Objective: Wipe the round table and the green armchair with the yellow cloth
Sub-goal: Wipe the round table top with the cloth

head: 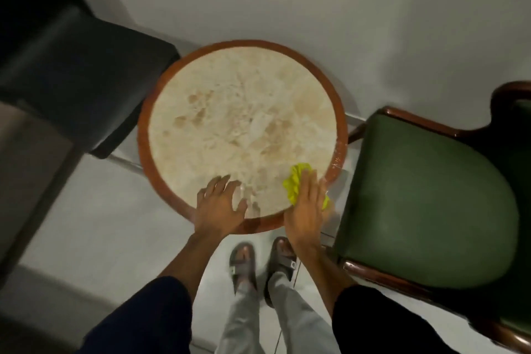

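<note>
Pressing yellow cloth (293,184) onto round table (230,106) w/ flat straight-fingered R grip (306,207); L grip (219,207) spread on tabletop.

We wear dark sleeves (143,319) that end at the forearms, pale grey trousers (290,322), and brown slide sandals (244,263), each strap carrying a small light tag.

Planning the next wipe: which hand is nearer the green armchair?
Right. The right hand presses the yellow cloth on the round table near its edge beside the green armchair; the left hand rests flat on the table, farther from the chair.
</note>
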Available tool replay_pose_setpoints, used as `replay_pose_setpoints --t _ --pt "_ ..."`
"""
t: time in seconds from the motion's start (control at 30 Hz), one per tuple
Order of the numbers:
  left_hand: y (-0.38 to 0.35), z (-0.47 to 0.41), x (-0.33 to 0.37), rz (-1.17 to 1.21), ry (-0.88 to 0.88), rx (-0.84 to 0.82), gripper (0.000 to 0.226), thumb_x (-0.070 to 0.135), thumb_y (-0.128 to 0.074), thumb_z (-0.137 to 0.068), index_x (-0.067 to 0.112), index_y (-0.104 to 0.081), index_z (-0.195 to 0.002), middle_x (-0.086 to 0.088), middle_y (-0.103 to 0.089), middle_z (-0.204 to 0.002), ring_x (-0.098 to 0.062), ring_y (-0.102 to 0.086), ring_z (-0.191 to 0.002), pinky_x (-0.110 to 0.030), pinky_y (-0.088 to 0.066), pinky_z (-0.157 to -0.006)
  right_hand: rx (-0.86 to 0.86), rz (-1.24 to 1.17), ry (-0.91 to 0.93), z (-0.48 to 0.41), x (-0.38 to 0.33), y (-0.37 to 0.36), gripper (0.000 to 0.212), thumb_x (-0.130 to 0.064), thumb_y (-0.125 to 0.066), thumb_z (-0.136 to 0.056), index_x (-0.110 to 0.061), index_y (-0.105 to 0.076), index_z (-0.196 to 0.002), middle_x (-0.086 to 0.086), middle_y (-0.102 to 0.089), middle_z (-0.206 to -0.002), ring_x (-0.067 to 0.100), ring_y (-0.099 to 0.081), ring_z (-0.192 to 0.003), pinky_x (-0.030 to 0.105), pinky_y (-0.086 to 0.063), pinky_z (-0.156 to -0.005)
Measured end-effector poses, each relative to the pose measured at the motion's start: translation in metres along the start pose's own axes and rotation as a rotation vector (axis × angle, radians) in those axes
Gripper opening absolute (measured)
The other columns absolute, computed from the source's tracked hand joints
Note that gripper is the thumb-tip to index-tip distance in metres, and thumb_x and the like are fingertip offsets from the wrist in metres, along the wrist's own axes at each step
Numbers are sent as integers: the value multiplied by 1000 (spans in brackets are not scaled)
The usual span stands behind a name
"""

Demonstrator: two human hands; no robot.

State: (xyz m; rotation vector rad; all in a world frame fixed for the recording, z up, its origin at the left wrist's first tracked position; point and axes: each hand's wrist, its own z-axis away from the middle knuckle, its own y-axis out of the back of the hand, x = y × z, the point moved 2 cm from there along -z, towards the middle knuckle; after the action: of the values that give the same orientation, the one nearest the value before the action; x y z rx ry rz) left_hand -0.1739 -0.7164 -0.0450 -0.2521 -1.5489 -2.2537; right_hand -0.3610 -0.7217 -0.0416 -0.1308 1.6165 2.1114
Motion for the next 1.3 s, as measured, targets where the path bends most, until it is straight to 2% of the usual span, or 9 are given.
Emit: replay_pose_setpoints --t 0.07,0.13,0.3,0.57,0.77,0.9,1.03,1.17,1.3 --pt "-25 -41 14 -150 -205 0 51 42 -44 -91 21 -56 -136 -8 -42 -156 -28 -33 -147 -51 -27 -116 47 104 -95 -20 33 -24 90 -7 -59 -78 -21 -12 -154 9 -17 -162 32 -10 -149 61 -18 -112" --pt "-42 -82 24 -276 -347 42 58 44 -31 -92 19 -52 -140 -13 -38 -158 -33 -33 -147 -57 -26 -116 47 130 -74 -30 49 -51 89 -13 -60 -79 -19 -12 -153 14 -18 -161 35 -11 -148 64 -18 -112" --pt "-83 -159 14 -370 -349 84 61 50 -21 -99 26 -16 -156 -12 -10 -167 -33 -13 -154 -64 -10 -118 138 76 -36 -40 60 -102 67 -55 -26 -98 -23 -10 -154 11 -5 -163 31 2 -150 63 -3 -115" --pt "-93 -167 6 -342 -341 167 62 56 -21 -99 31 -15 -156 -7 -13 -167 -27 -15 -153 -60 -14 -119 264 54 -188 -161 86 -55 64 -49 -28 -100 -18 -10 -154 16 -10 -162 34 -7 -149 65 -20 -112" --pt "-93 -170 5 -348 -359 169 64 56 -24 -98 31 -17 -156 -7 -13 -168 -26 -14 -154 -59 -13 -120 124 73 45 -275 74 -13 59 -47 -27 -100 -25 -15 -153 8 -11 -163 29 -9 -149 57 -18 -114" --pt "-92 -168 6 -350 -362 169 64 56 -24 -98 30 -15 -156 -7 -12 -168 -25 -12 -154 -58 -10 -121 122 147 58 -244 78 -21 54 -45 -27 -101 -28 -20 -152 7 -11 -163 27 -6 -150 57 -15 -116" --pt "-91 -169 8 -360 -331 137 65 56 -22 -98 29 -14 -157 -8 -10 -168 -27 -12 -154 -59 -11 -121 184 130 -41 -148 88 -52 58 -48 -30 -100 -25 -20 -153 9 -13 -163 29 -6 -150 59 -16 -116" --pt "-92 -169 9 -350 -317 134 65 55 -21 -98 29 -13 -157 -8 -9 -168 -27 -12 -154 -60 -11 -121 102 183 12 -64 79 -90 60 -51 -29 -99 -25 -19 -153 9 -13 -162 32 -4 -150 62 -16 -116" --pt "-92 -169 10 -347 -318 131 65 57 -17 -98 30 -11 -157 -7 -7 -168 -27 -9 -155 -60 -10 -121 145 125 -18 -110 81 -70 60 -51 -23 -99 -25 -19 -153 10 -12 -162 32 -5 -149 60 -16 -116"
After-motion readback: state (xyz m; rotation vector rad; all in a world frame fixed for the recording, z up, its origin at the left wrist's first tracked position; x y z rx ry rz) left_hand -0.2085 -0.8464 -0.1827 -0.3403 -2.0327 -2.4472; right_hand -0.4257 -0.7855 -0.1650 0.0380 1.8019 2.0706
